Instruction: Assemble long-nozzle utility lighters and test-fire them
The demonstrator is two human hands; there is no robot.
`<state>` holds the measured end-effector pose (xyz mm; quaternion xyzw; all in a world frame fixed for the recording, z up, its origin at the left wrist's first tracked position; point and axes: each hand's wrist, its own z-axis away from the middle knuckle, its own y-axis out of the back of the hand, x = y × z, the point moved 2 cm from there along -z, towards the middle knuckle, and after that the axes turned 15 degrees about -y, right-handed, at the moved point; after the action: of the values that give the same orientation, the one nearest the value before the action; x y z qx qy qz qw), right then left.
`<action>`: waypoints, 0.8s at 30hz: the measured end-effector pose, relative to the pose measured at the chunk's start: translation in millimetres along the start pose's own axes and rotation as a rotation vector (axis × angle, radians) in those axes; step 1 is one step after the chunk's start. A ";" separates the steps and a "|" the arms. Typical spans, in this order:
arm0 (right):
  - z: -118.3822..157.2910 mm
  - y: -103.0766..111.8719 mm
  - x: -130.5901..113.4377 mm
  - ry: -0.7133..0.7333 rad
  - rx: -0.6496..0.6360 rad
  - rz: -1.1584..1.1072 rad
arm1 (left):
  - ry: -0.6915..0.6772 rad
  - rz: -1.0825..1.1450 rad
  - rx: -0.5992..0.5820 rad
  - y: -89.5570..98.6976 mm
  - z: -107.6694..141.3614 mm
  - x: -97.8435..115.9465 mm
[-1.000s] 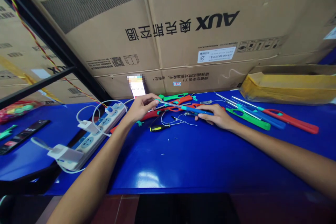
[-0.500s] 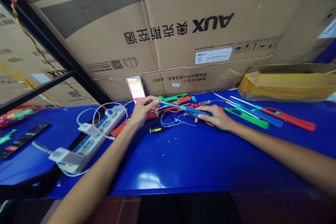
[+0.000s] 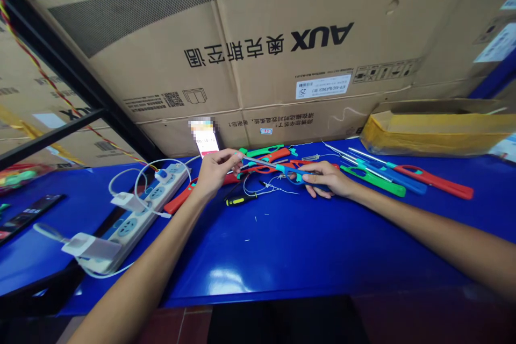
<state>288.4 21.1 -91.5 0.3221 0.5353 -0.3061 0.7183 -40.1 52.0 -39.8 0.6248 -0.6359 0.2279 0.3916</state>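
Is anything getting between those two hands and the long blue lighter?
Nothing visible: the right hand grips the handle of the blue lighter, and the left hand pinches its metal tube. The screwdriver lies on the table, apart from both.

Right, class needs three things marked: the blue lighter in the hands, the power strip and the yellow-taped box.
Blue lighter (image 3: 284, 168): head view, on its teal collar.
Power strip (image 3: 128, 227): head view, on a socket face.
Yellow-taped box (image 3: 433, 133): head view, on its front side.
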 end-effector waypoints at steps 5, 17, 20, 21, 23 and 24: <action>-0.3 1.0 -0.9 -0.009 0.004 0.024 | 0.012 -0.060 -0.066 0.4 -1.7 2.1; -1.8 -5.1 -2.3 -0.015 0.010 0.024 | 0.011 0.054 0.036 -1.7 -1.3 -5.5; -1.9 -5.0 -2.7 -0.011 0.006 0.026 | 0.039 0.089 0.071 -2.6 -0.4 -7.0; -2.1 -4.7 -2.5 -0.005 0.009 0.030 | 0.050 0.098 0.077 -3.0 0.0 -7.4; -2.7 -3.8 -1.8 0.002 0.015 0.037 | 0.061 0.107 0.079 -3.3 0.6 -8.2; -2.9 -3.3 -1.3 0.003 0.018 0.038 | 0.060 0.106 0.078 -3.3 0.8 -8.5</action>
<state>283.8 21.5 -91.3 0.3389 0.5274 -0.2967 0.7204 -37.9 56.3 -47.6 0.5981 -0.6467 0.2915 0.3729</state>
